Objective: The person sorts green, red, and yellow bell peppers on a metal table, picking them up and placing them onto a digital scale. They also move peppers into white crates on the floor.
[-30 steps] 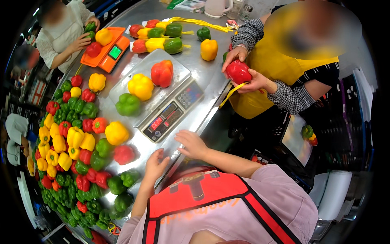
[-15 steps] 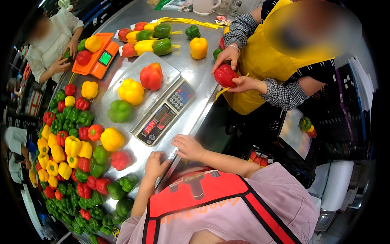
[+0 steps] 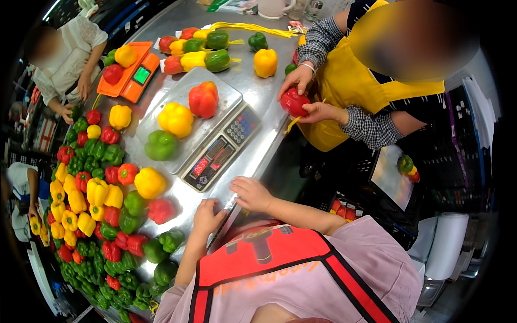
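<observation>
While left hand (image 3: 209, 216) and right hand (image 3: 251, 194) lie empty, loosely open, near edge of grey steel surface (image 3: 260, 153), blocky green pepper (image 3: 161, 145), yellow pepper (image 3: 176, 119), red pepper (image 3: 203, 100) sit on flat silver scale (image 3: 211, 128); apparently weighing step; touching them would call for forward reach.

Head-worn fisheye — down over table (image 3: 245, 78)

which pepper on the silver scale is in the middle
The yellow pepper on the tray, sitting between the green pepper and the red-orange pepper.

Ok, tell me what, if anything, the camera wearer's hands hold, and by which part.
Nothing: the left hand and the right hand both look empty, at the near edge of the table.
</observation>
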The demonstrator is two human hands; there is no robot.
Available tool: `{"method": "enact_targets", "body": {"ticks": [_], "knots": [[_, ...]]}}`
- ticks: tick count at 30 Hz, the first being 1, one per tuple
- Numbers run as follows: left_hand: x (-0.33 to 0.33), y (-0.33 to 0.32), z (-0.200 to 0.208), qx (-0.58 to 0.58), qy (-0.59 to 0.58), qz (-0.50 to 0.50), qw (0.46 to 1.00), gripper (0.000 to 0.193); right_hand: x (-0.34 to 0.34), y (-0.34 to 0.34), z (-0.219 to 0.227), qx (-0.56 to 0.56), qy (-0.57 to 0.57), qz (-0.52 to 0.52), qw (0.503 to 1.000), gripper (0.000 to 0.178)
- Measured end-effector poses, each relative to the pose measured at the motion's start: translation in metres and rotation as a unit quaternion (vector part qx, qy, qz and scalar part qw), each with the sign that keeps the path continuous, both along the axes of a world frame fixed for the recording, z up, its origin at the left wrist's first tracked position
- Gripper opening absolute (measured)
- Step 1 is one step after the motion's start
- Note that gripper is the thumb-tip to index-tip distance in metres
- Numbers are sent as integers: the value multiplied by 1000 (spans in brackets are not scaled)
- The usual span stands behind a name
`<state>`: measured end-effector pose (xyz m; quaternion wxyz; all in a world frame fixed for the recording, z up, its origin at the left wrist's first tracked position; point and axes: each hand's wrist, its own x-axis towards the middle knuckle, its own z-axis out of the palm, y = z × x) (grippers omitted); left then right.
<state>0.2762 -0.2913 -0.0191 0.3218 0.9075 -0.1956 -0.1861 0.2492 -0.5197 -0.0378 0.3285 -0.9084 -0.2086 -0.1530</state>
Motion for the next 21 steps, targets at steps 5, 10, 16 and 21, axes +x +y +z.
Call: {"method": "enact_targets", "body": {"ticks": [5,10,16,21], "knots": [[0,1,-3,-6,4,3,1000,41,0,0,0,5,4,5,1000,42],[1,-1,5,4,41,16,999,41,1,0,2,3,4,4,1000,42],[1,1,0,-9,24,8,1000,41,2,0,8,14,30,-6,999,41],[0,1,8,7,62,21,998,41,36,-56,91,99,-40,-236,966,47]]}}
